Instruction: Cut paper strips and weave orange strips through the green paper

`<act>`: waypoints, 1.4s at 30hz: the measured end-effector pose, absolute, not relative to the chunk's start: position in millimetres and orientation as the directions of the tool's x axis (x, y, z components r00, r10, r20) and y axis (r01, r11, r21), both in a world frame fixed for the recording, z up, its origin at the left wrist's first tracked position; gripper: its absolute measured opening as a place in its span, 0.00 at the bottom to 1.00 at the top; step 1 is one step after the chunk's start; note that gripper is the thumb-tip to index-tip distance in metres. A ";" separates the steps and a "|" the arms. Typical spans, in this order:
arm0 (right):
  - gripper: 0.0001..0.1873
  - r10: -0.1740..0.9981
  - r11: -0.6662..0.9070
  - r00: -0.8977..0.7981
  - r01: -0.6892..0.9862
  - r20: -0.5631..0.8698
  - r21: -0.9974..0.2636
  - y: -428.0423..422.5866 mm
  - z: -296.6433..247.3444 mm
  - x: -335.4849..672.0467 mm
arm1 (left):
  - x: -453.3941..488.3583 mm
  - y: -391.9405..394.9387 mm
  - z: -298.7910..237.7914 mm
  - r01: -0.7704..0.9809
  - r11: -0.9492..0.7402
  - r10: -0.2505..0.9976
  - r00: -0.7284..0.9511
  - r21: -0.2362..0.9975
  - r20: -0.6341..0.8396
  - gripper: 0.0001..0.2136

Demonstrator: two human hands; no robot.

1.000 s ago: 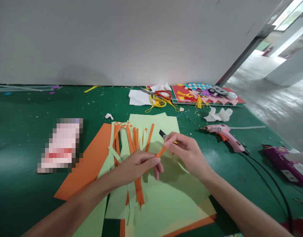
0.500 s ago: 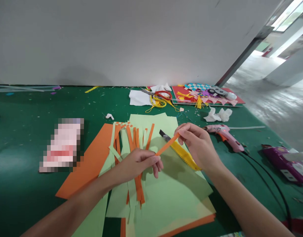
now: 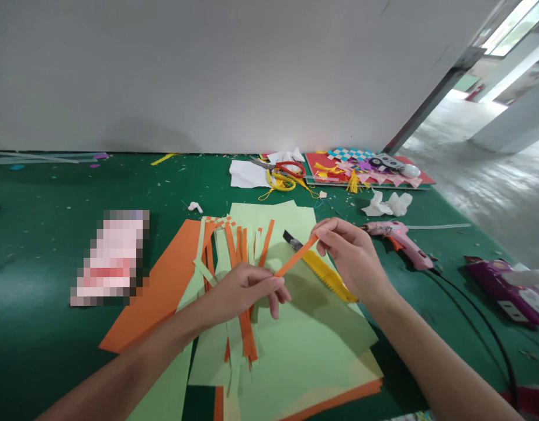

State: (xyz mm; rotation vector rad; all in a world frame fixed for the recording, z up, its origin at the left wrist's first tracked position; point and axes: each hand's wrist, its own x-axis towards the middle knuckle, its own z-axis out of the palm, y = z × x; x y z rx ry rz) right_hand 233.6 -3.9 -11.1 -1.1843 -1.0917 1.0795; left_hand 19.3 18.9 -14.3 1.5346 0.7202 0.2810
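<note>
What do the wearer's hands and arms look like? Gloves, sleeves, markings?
Left hand and right hand are both ungloved. Left forearm and right forearm are bare as far as the frame shows, with no sleeves in view. No watch, bracelet, cable or marking visible on either; no rings on the fingers that show. Nail detail too small to tell.

No readable text, brands or numbers; purple pack [image 3: 503, 285] has white label patches, too small to read

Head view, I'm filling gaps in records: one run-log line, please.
left hand: holding orange strip | right hand: holding same strip | yellow cutter: on green paper
</note>
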 end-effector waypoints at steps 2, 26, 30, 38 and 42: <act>0.07 0.987 0.069 0.147 -0.052 0.061 -0.996 -3.8 -11.6 233.9 | 19.4 19.0 -14.6 0.253 0.015 0.595 0.775 0.967 -0.212 0.17; 0.15 0.827 0.527 -0.375 0.776 0.418 -0.346 -17.7 -31.9 204.2 | 14.9 35.4 -24.4 -0.556 0.299 0.922 0.379 0.776 -0.084 0.24; 0.14 0.704 0.705 -0.626 0.672 0.336 -0.225 -25.5 -33.7 187.4 | 15.9 35.1 -27.6 -0.534 0.340 0.900 0.425 0.774 -0.102 0.25; 0.09 0.586 0.810 -0.793 0.578 0.168 -0.100 -15.2 -23.9 179.5 | 17.7 34.8 -33.0 -0.428 0.354 0.875 0.466 0.832 -0.133 0.25; 0.09 0.556 0.831 -0.824 0.554 0.111 -0.049 -10.2 -12.3 177.5 | 16.4 35.1 -34.0 -0.405 0.338 0.876 0.466 0.850 -0.126 0.24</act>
